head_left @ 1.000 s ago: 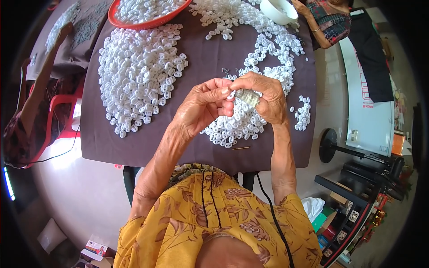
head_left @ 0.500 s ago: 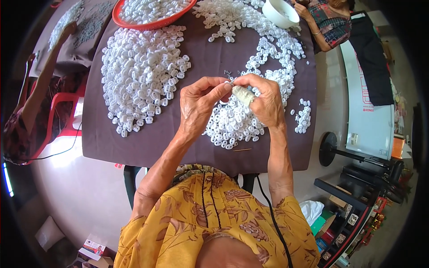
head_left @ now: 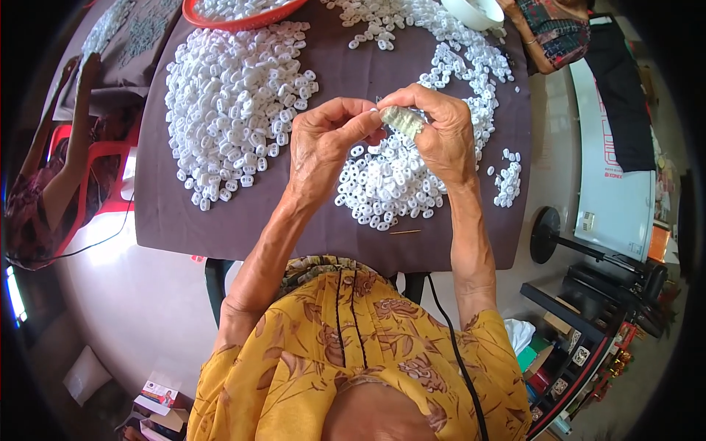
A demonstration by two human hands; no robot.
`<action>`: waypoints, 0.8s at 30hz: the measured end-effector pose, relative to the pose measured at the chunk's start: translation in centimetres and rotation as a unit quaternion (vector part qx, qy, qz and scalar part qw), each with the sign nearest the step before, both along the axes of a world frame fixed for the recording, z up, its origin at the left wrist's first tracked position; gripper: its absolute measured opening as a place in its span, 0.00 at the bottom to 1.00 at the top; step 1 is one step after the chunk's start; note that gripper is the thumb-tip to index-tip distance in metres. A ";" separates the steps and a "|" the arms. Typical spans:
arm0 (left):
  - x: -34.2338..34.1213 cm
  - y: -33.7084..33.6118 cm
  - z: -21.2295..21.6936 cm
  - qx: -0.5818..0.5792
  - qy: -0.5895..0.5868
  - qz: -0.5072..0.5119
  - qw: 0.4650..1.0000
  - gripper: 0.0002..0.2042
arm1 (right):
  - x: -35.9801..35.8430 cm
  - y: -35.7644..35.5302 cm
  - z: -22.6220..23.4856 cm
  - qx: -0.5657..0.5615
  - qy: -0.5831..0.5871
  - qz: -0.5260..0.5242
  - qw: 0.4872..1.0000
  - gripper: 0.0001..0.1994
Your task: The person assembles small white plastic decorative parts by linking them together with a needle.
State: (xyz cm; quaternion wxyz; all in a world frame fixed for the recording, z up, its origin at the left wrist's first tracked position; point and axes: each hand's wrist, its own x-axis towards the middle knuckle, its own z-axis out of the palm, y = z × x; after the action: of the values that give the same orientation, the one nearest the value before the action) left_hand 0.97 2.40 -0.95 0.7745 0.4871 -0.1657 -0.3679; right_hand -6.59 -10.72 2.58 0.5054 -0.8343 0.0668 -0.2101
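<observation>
Stacked white pieces (head_left: 401, 120) sit in a short row in the right hand (head_left: 440, 136), pinched between thumb and fingers just above the bench (head_left: 243, 220). That hand is closed tight on the row. The left hand (head_left: 325, 143) is right beside it, its fingertips squeezed together on what looks like one more small white piece at the end of the row — it is too small to be sure.

To do this bit well, I think the right hand should keep the row steady and straight, and the left hand should bring its piece on flat, slowly, so nothing slips off.

Under the hands lies a small pile of white pieces (head_left: 390, 191), close enough to pick from. A thin stick (head_left: 405, 232) lies near the front edge of the bench. A bigger heap of white pieces (head_left: 232, 103) is off to the left, with bare dark cloth between the two. Farther back sit a red tray (head_left: 243, 16) and a white bowl (head_left: 474, 11). The front edge is near the pile, so loose pieces could roll off there — the bare cloth to the left gives more room
</observation>
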 end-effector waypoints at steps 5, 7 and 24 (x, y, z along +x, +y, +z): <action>0.8 -0.1 -1.2 -0.025 0.037 0.019 0.999 0.06 | 0.0 0.1 -2.0 0.103 0.015 -0.028 0.994 0.07; 1.3 0.1 -1.6 -0.025 0.045 0.050 0.997 0.05 | -0.2 -0.4 -4.5 -0.048 0.016 -0.008 0.999 0.07; 1.2 0.9 -1.5 -0.054 0.130 0.026 0.990 0.06 | 0.4 -1.2 -1.5 -0.143 0.043 -0.034 0.988 0.13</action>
State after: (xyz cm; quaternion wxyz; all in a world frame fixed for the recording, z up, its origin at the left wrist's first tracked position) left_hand 2.18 3.29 -2.45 0.8243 0.3962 -0.0702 -0.3983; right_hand -6.19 -11.91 1.06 0.3705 -0.9034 0.0860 -0.1980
